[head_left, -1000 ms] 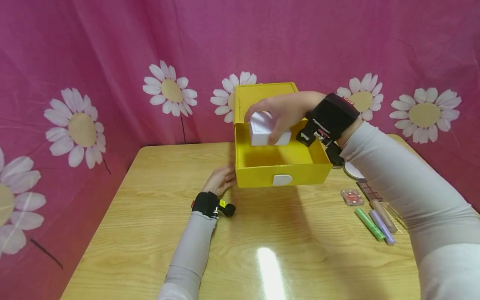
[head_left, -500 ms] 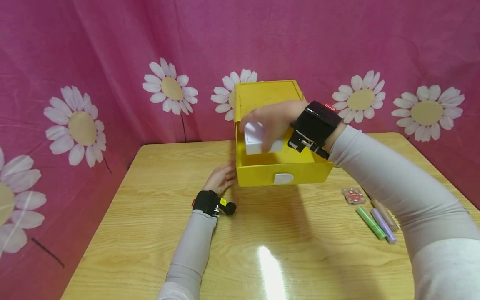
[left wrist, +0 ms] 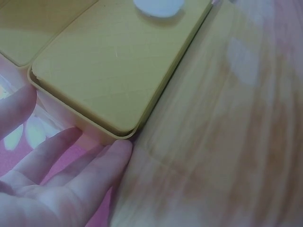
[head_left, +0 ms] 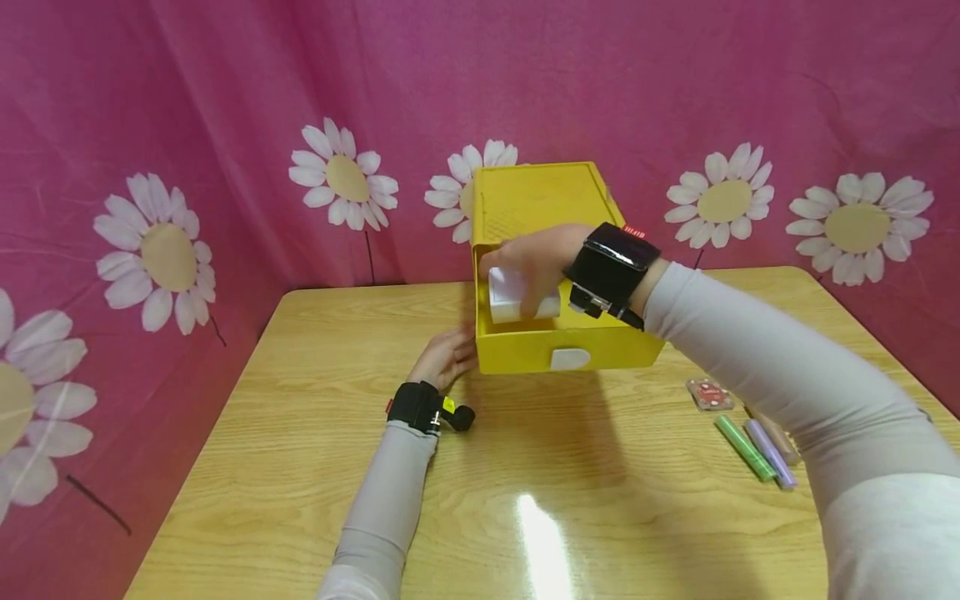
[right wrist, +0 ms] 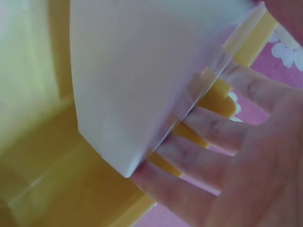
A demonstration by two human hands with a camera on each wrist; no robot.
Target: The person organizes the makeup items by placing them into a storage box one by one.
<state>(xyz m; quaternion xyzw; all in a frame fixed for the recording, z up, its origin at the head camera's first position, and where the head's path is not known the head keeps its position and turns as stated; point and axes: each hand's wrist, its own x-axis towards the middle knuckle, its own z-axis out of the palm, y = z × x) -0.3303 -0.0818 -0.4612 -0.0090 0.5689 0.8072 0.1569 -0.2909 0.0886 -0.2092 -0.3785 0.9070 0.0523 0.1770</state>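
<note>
A yellow box (head_left: 517, 354) with a white tab on its front stands on the table, its lid (head_left: 540, 196) raised at the back. Inside its left part is a small white box (head_left: 504, 310), which my right hand (head_left: 543, 250) grips from above, thumb on the near side and fingers on the far side. In the right wrist view the white box (right wrist: 123, 85) has a clear glossy edge along the fingers. My left hand (head_left: 444, 357) touches the left wall of the yellow box; the left wrist view shows straight fingertips (left wrist: 120, 149) against its corner.
To the right on the wooden table (head_left: 337, 500) lie a small clear compact with red (head_left: 709, 394), a green tube (head_left: 744, 448), a purple tube (head_left: 771, 454) and a brownish tube (head_left: 783, 442), partly behind the right sleeve. A pink flowered curtain (head_left: 637, 83) hangs behind.
My right hand has moved down and slightly left, lowering the white box deeper into the yellow box. The left hand has stayed at the yellow box's side.
</note>
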